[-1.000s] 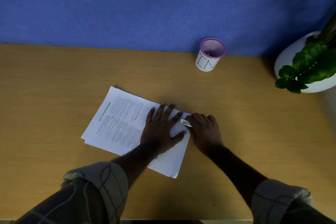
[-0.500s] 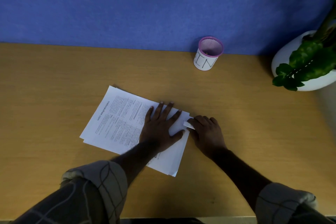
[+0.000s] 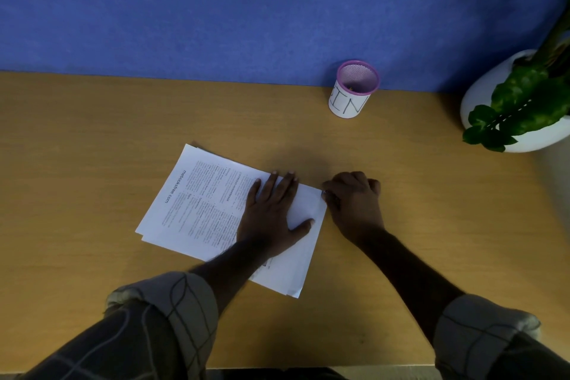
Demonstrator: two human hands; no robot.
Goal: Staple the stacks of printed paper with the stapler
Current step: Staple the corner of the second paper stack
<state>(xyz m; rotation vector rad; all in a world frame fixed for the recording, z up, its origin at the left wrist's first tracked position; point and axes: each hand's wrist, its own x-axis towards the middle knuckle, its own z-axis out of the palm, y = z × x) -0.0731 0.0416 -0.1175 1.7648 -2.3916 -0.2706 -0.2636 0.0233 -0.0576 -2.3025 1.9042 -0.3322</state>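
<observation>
A stack of printed paper lies slanted on the wooden desk. My left hand lies flat on the stack's right half, fingers spread, pressing it down. My right hand is curled into a fist at the stack's upper right corner, touching the paper's edge. Only a small dark metallic tip of the stapler shows under its fingers at that corner; the rest of the stapler is hidden by the hand.
A pink-rimmed mesh pen cup marked "BIN" stands at the back by the blue wall. A white pot with a green plant sits at the far right. The desk's front edge runs along the bottom.
The silvery piece seen lying over the paper corner has slid right and is now nearly covered by my right hand, which has curled tighter. My left hand stays pressed on the stack.
</observation>
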